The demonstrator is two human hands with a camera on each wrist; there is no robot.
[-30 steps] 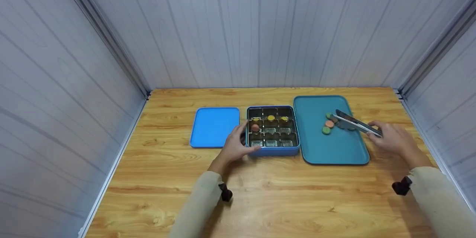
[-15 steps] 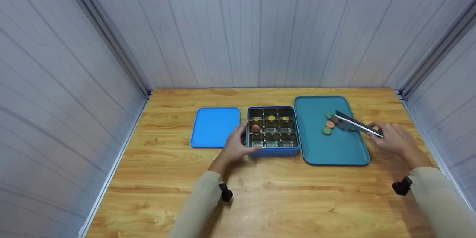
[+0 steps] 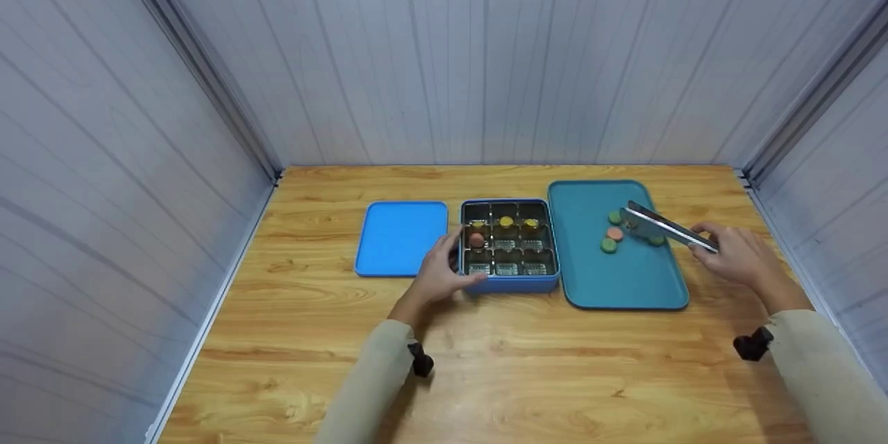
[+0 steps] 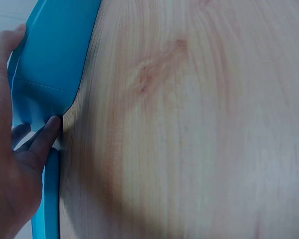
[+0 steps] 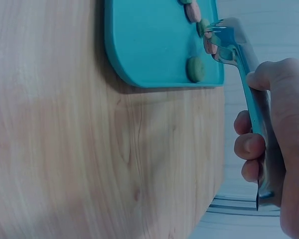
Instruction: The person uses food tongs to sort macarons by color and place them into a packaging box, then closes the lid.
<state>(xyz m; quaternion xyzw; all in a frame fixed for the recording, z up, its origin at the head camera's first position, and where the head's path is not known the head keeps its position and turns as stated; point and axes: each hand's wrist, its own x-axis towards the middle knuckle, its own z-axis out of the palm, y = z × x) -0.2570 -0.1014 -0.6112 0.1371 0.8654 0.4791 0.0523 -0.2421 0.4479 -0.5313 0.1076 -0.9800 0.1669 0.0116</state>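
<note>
My left hand (image 3: 438, 270) grips the front left corner of a blue box (image 3: 513, 283), its thumb along the front. A clear insert divides the box into several compartments. Yellow macarons (image 3: 506, 221) sit in the back row, and a reddish-brown macaron (image 3: 476, 240) lies in the middle row's left compartment. With my right hand (image 3: 735, 255) I hold metal tongs (image 3: 671, 226) over a teal tray (image 3: 590, 284). A pinkish macaron (image 5: 210, 44) is between the tong tips, partly hidden by them. Green macarons (image 3: 608, 245) and a pink macaron (image 3: 615, 234) lie on the tray.
A flat blue lid (image 3: 402, 237) lies left of the box. The tray stands close against the box's right side. Wood-grain table (image 3: 541, 374) extends in front, and pale panel walls (image 3: 444, 55) enclose the back and sides.
The tongs have risen slightly off the tray with the pinkish macaron between their tips. A green macaron behind them now shows more. My left hand stays on the box.
</note>
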